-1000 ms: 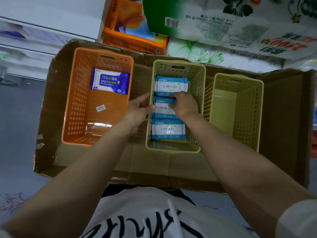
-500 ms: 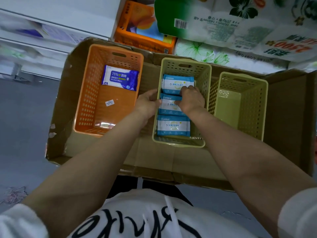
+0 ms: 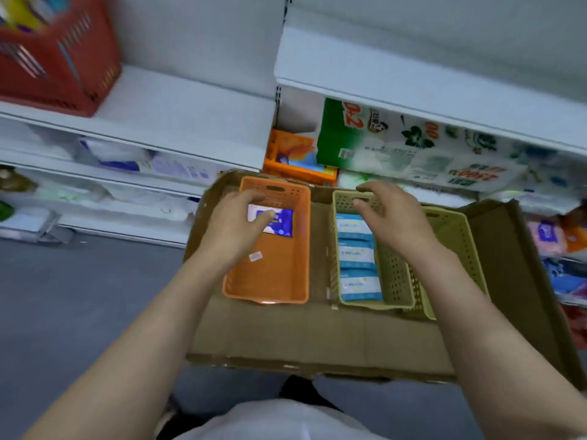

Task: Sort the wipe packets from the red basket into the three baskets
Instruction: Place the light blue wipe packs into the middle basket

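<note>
Three baskets stand in a cardboard tray (image 3: 317, 338). The orange basket (image 3: 279, 281) on the left holds one dark blue alcohol wipe packet (image 3: 281, 222). The middle yellow-green basket (image 3: 397, 281) holds three light blue wipe packets (image 3: 357, 255) in a row. The right yellow-green basket (image 3: 457, 236) is mostly hidden by my right arm. My left hand (image 3: 235, 223) hovers over the orange basket, fingers relaxed, holding nothing. My right hand (image 3: 389, 214) hovers above the middle basket, fingers spread and empty. The red basket (image 3: 54, 61) sits on the upper left shelf, blurred.
White store shelves (image 3: 178, 115) rise behind the tray. Tissue packs (image 3: 413, 150) and an orange box (image 3: 295, 160) lie on the low shelf right behind the baskets. More packaged goods (image 3: 559, 239) sit at the right. Grey floor (image 3: 79, 296) lies to the left.
Both hands have lifted out of the middle basket and spread apart, the left one moving over the orange basket. The camera has tilted up, bringing the red basket and shelves into view.
</note>
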`<state>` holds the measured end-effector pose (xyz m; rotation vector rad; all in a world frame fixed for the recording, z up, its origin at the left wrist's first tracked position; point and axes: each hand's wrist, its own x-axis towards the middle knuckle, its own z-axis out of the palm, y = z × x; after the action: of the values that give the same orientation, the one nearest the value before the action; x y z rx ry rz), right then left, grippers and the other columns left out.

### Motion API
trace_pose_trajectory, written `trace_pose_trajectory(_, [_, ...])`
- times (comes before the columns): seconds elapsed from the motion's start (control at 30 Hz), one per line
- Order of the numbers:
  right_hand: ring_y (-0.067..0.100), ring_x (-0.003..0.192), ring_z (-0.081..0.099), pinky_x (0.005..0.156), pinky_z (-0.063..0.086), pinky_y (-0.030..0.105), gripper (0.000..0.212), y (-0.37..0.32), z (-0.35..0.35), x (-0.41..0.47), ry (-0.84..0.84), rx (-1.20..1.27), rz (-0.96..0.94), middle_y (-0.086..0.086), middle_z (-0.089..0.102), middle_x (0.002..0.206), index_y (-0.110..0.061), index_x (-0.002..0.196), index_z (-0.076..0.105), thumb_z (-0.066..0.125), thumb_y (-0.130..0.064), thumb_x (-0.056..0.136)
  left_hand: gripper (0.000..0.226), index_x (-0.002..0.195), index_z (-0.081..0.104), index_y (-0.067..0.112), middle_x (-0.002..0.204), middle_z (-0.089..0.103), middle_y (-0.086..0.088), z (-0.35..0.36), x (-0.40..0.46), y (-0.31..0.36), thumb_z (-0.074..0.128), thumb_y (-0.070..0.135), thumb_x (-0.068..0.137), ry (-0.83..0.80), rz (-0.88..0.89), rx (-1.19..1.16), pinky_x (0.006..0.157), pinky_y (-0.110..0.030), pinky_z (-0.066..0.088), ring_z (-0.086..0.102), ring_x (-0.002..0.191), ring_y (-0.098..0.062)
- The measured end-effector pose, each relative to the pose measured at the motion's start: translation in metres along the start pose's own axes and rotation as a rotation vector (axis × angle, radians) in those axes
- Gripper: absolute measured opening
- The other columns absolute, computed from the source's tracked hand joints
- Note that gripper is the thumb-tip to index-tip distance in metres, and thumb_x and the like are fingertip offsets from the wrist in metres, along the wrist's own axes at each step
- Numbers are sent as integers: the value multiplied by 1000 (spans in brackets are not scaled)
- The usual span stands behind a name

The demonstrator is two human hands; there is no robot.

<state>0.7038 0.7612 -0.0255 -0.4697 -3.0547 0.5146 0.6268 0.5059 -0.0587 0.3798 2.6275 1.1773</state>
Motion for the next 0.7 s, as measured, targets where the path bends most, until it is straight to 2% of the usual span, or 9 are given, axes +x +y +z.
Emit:
trace_pose_trajectory(0.1, [24,120,54,96,42,36,40,-71,-2,-29,107,-1,-47,3,62,130,-21,132,58,58,-39,96,40,124,64,17,124,63,-7,-76,-16,-47,70,30,87,74,112,114,99,-33,39,54,121,-25])
trace_pose_trajectory(0.27, [22,119,53,92,32,22,39,-197,19,-47,216,50,-152,3,64,126,-20,128,61,64,-34,92,41,127,62,21,127,59,-2,-206,-37,-129,69,34,89,190,159,217,102,-38,43,51,124,-23])
trace_pose_trajectory(0.33, [23,122,53,96,32,22,38,-244,30,-38,209,91,-179,4,63,128,-18,128,62,64,-33,93,40,125,63,21,125,60,-2,-250,-37,-153,68,36,89,233,161,259,100,-39,45,53,121,-24])
trace_pose_trajectory(0.43, [23,124,52,102,34,26,42,-306,49,-18,195,146,-218,4,63,130,-18,127,63,58,-43,93,36,122,65,20,121,61,-2,-298,-26,-181,67,35,89,271,163,294,98,-36,43,54,119,-24])
trace_pose_trajectory(0.57, [18,129,47,100,26,15,37,-371,69,25,180,199,-225,0,59,135,-21,128,62,60,-36,94,36,123,64,21,123,61,2,-335,7,-210,64,37,91,275,147,277,94,-28,39,53,121,-19])
trace_pose_trajectory(0.63, [16,131,46,101,27,18,38,-398,79,55,162,201,-240,-3,57,137,-24,130,61,57,-39,96,35,125,63,21,126,59,3,-351,30,-224,63,36,93,278,144,259,93,-24,35,51,122,-18])
trace_pose_trajectory(0.7, [13,130,45,103,37,28,38,-424,88,89,157,238,-241,-6,54,140,-27,130,59,55,-43,97,37,127,62,20,128,58,2,-370,56,-237,62,36,94,278,150,265,96,-23,34,50,124,-17])
